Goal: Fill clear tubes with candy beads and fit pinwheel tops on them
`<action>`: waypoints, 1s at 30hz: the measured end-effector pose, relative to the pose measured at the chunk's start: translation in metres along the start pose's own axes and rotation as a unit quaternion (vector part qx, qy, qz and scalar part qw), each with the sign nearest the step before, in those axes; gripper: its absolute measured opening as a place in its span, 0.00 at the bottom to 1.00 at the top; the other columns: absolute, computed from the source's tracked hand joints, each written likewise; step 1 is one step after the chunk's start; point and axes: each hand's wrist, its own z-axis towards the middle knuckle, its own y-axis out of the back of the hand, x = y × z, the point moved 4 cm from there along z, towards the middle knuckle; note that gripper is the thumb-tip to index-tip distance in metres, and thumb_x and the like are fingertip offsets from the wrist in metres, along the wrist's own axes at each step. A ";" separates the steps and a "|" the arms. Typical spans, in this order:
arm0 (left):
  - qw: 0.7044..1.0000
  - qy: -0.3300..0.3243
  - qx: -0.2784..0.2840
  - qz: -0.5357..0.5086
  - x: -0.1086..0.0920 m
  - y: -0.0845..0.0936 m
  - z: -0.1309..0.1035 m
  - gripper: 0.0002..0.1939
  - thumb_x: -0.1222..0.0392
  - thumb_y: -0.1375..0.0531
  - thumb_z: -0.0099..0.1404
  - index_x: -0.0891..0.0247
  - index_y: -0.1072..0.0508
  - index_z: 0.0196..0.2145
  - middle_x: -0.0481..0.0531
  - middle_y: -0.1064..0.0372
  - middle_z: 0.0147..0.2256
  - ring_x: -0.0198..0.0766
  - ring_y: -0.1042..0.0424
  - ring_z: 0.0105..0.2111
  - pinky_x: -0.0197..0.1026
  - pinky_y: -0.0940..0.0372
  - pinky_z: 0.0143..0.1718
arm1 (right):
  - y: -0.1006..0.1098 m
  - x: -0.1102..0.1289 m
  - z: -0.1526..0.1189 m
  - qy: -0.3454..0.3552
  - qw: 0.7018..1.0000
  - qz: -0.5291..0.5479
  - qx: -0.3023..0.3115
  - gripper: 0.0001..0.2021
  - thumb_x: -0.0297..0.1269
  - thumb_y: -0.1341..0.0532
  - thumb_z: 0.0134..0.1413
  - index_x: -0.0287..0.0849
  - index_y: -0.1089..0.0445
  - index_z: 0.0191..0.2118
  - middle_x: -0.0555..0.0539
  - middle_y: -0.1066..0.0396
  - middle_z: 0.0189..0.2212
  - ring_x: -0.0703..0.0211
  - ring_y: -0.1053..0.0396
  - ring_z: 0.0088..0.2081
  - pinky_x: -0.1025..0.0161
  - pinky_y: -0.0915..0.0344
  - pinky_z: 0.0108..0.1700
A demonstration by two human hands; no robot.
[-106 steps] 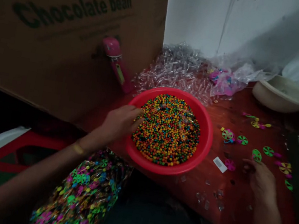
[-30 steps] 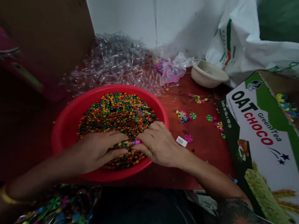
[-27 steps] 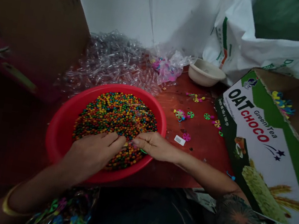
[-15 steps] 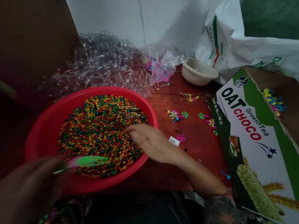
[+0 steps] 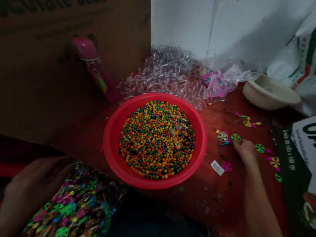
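Note:
My right hand (image 5: 245, 152) reaches over the red tabletop, fingertips pinched at the edge of a small green toy wheel (image 5: 235, 137). Close to it lie another green wheel with pink and yellow parts (image 5: 223, 136) and a pink wheel (image 5: 226, 166). At the lower left, my left hand (image 5: 36, 185) rests by a heap of filled clear tubes with colourful wheels (image 5: 70, 209); its fingers are dark and blurred. Between the hands stands a red basin (image 5: 108, 142) of small multicoloured candy beans (image 5: 156, 142), with a few clear tubes lying on them.
Behind the basin is a pile of empty clear tubes (image 5: 171, 72). A cardboard box (image 5: 46, 75) stands left, with a pink bottle-shaped object (image 5: 94, 63) before it. A cream bowl (image 5: 268, 94), a white sack (image 5: 295, 60) and a printed oat choco box (image 5: 295, 169) are on the right.
My right hand has left the candy beans and moved right to the loose wheels. The left hand has gone down to the heap, and its green-and-pink item no longer shows there. The view has swung left.

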 end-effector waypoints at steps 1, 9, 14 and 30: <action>1.000 0.011 0.009 -0.018 -0.009 -0.002 0.015 0.10 0.53 0.47 0.63 0.56 0.31 0.38 0.47 0.30 0.35 0.39 0.32 0.34 0.40 0.37 0.36 | -0.001 -0.002 -0.001 0.006 0.999 0.029 -0.017 0.16 0.46 0.43 0.49 0.36 0.28 0.31 0.32 0.27 0.34 0.43 0.30 0.40 0.56 0.37 0.37; 0.949 -0.093 0.289 -0.086 -0.158 -0.092 0.136 0.25 0.41 0.52 0.61 0.65 0.29 0.27 0.52 0.32 0.23 0.36 0.35 0.23 0.37 0.46 0.25 | -0.010 -0.024 -0.040 -0.058 0.827 0.559 -0.029 0.13 0.46 0.41 0.45 0.40 0.36 0.28 0.50 0.32 0.20 0.68 0.40 0.15 0.69 0.41 0.18; 0.958 -0.008 0.276 -0.080 -0.170 -0.131 0.154 0.24 0.39 0.46 0.55 0.65 0.29 0.24 0.52 0.35 0.21 0.38 0.37 0.22 0.38 0.50 0.24 | 0.005 -0.016 -0.073 -0.057 0.695 0.716 -0.018 0.18 0.50 0.36 0.37 0.40 0.36 0.27 0.57 0.37 0.17 0.73 0.45 0.13 0.71 0.42 0.17; 0.880 -0.127 0.247 -0.386 -0.173 -0.067 0.088 0.14 0.52 0.52 0.65 0.64 0.34 0.39 0.48 0.36 0.33 0.33 0.38 0.32 0.36 0.41 0.36 | 0.071 0.160 -0.194 0.417 0.682 0.589 0.119 0.14 0.48 0.39 0.47 0.41 0.28 0.30 0.49 0.29 0.28 0.63 0.33 0.30 0.64 0.34 0.35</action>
